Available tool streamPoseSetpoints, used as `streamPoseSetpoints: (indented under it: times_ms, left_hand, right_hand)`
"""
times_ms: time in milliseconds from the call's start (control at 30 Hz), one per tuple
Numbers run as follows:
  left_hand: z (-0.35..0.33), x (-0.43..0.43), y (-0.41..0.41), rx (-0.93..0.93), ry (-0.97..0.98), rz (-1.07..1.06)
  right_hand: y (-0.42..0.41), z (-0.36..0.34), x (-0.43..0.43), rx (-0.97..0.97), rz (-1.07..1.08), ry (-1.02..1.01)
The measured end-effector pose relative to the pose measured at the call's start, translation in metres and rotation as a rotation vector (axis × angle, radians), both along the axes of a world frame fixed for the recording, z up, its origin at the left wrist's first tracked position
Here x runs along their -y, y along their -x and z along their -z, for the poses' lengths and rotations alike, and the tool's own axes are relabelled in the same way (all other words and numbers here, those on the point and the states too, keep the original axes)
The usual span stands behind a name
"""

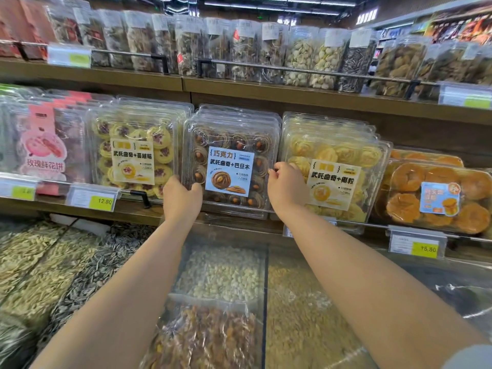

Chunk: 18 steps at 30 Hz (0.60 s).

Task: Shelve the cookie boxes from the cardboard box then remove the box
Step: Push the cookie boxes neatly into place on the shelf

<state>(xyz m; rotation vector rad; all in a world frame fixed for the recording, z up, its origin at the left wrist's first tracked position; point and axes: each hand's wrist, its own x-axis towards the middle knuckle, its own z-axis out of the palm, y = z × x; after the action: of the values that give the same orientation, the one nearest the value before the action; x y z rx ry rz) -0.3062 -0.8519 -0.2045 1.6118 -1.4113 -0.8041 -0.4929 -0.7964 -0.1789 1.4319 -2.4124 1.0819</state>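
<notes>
A clear plastic box of chocolate almond cookies (231, 145) with a blue-and-white label stands upright at the front of a stack on the middle shelf (292, 102). My left hand (182, 195) grips its lower left corner, thumb on the front face. My right hand (286, 186) holds its right edge, fingers curled round the rim. Stacks of yellow cranberry cookie boxes (133, 153) and golden coconut cookie boxes (332, 166) stand on either side. The cardboard box is out of view.
Pink flower-cake packs (42, 147) sit at far left, orange pastry boxes (436, 193) at far right. Tubs of nuts and dried goods (306, 59) fill the upper shelf. Open bins of seeds and nuts (223, 272) lie below my arms. Price tags (93, 199) hang along the shelf rail.
</notes>
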Motion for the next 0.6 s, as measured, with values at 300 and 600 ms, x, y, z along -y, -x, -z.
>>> streamPoseSetpoints:
  times_ms: [300,600]
  left_hand:
    - [-0.002,0.008,0.001,0.14,-0.099,0.092]
    - [-0.011,0.003,0.007,0.267,-0.174,0.107]
  right_hand:
    - [0.006,0.004,-0.003,-0.104,0.001,-0.028]
    - [0.006,-0.01,-0.004,-0.063,-0.017,-0.139]
